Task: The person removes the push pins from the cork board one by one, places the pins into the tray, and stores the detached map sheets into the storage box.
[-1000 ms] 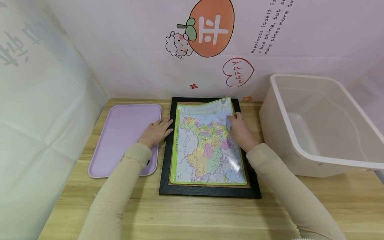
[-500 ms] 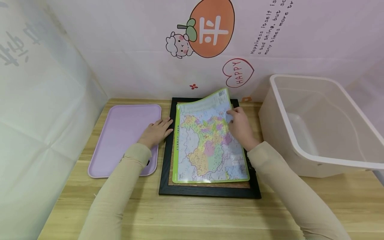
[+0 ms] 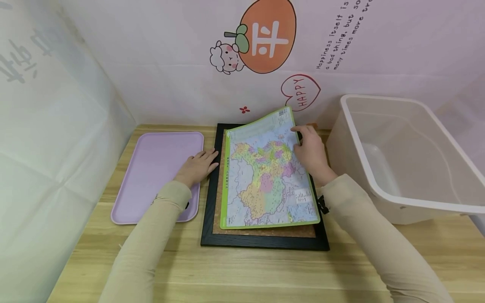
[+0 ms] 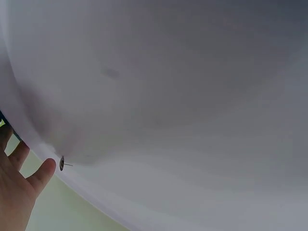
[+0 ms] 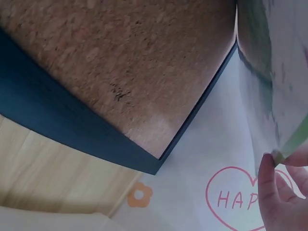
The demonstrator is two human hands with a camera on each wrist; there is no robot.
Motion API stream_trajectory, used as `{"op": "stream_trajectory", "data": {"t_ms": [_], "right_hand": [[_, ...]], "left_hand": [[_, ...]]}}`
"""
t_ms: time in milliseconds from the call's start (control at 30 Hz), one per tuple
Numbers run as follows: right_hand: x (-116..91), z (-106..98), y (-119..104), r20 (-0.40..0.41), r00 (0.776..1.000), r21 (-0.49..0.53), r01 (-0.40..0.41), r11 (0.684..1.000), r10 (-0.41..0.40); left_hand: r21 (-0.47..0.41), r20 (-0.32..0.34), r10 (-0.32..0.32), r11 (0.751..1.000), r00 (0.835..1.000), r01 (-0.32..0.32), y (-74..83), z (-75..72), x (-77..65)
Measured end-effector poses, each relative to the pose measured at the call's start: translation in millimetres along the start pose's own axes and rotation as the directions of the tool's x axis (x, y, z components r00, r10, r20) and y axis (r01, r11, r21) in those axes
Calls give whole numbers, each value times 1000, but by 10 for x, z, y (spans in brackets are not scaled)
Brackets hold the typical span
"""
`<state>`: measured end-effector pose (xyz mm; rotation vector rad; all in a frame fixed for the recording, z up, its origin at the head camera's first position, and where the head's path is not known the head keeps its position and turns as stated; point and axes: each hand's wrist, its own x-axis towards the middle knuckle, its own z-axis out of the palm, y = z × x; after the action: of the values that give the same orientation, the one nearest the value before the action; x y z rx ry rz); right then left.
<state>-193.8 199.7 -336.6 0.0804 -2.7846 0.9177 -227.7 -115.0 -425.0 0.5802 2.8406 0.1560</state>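
A glossy map sheet [image 3: 261, 181] with a green border lies tilted over a black-framed cork board [image 3: 261, 240]. Its far right corner is lifted off the board. My right hand [image 3: 313, 153] pinches the sheet's right edge between thumb and fingers; in the right wrist view, bare cork [image 5: 130, 67] shows beneath the raised sheet. My left hand [image 3: 197, 167] rests with fairly straight fingers on the left side of the frame. Under that wrist is a lilac tray [image 3: 163, 155]. A thumbtack [image 4: 62, 163] with its pin showing lies on the tray near my left thumb in the left wrist view.
A deep white plastic bin [image 3: 363, 168] stands close to my right forearm. Behind the board hangs a printed white cloth [image 3: 170, 84], and another pale sheet drapes at the left. Everything stands on a wooden table [image 3: 242, 273].
My right hand has moved up and to the right, lifting the map's far corner higher. The whole sheet has slid and turned a little to the right. My left hand stays put.
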Motion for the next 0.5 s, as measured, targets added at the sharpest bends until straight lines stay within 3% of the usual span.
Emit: {"op": "stream_trajectory", "data": {"t_ms": [133,267,500], "right_hand": [[14,-64,-37,-6,998,109,-64,992,65],[49,-177,-80,69,985,183,-168,969,158],[128,-368,-137,273,927,200,-317,927,258]], "left_hand": [[0,-2,1,1000,1000,-1,3,0,3],[1,-7,0,1000,1000,0,3,-2,3],[-6,5,-2,1000,1000,2,7,-5,-5]]}}
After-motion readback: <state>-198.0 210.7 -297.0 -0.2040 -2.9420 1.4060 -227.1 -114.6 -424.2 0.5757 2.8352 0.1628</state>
